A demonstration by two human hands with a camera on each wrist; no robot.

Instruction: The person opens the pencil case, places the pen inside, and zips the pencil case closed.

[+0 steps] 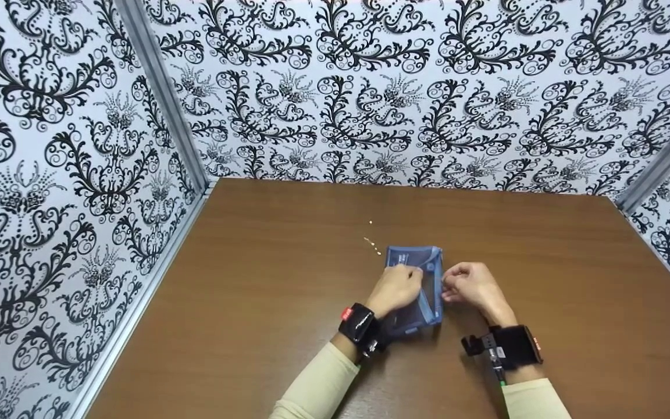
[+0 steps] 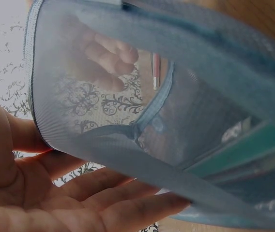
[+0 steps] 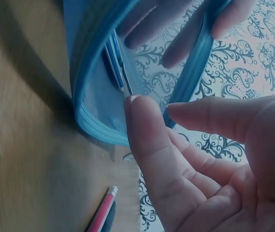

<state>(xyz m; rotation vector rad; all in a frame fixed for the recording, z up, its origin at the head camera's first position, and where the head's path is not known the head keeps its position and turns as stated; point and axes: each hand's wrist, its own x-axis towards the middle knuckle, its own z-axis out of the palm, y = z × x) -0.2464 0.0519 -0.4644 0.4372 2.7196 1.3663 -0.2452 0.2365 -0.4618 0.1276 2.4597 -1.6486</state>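
Observation:
A blue mesh zip pouch (image 1: pixel 431 317) is held over the table in the head view, its zipped mouth toward my right hand. My left hand (image 1: pixel 396 288) grips the pouch, fingers along its side in the left wrist view. My right hand (image 1: pixel 474 285) is at the mouth. In the right wrist view its thumb and index finger stand a little apart beside the zip rim (image 3: pixel 190 72). The index fingertip is right at the end of a thin stick-like item (image 3: pixel 126 79) in the pouch. A flat green item (image 2: pixel 244 147) shows through the mesh.
A pink pencil (image 3: pixel 103 208) with a white eraser lies on the wooden table (image 1: pixel 265 244) beside a dark slim item (image 3: pixel 110 220). Small pale specks (image 1: pixel 373 244) appear beyond the pouch. Patterned panels (image 1: pixel 370 93) rise behind and at the sides.

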